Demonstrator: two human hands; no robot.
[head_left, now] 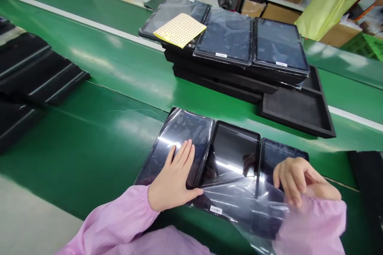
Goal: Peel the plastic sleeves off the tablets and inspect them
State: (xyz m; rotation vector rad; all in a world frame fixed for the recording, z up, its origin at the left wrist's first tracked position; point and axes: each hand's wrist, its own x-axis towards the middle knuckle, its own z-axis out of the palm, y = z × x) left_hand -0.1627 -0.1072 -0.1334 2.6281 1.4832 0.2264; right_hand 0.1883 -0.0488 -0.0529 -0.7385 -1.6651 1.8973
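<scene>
Three dark tablets lie side by side on the green bench. My left hand (175,181) rests flat with fingers spread on the left tablet (191,125), its thumb reaching the edge of the middle tablet (236,147). Over the lower part of that middle tablet, a clear protective film (254,203) is lifted and stretched to the right. My right hand (299,179) is closed, fingers curled, above the right tablet (283,147) with the film drawn up to it. The exact pinch point is hidden. A small white label (216,209) shows at the middle tablet's lower edge.
Behind, film-covered tablets (224,38) sit on stacked black trays (218,79), with a yellow sticker sheet (181,30) on top. A black tray (296,109) juts out right. Black trays or sleeves (36,67) lie at left. A person in yellow (329,4) stands beyond the bench.
</scene>
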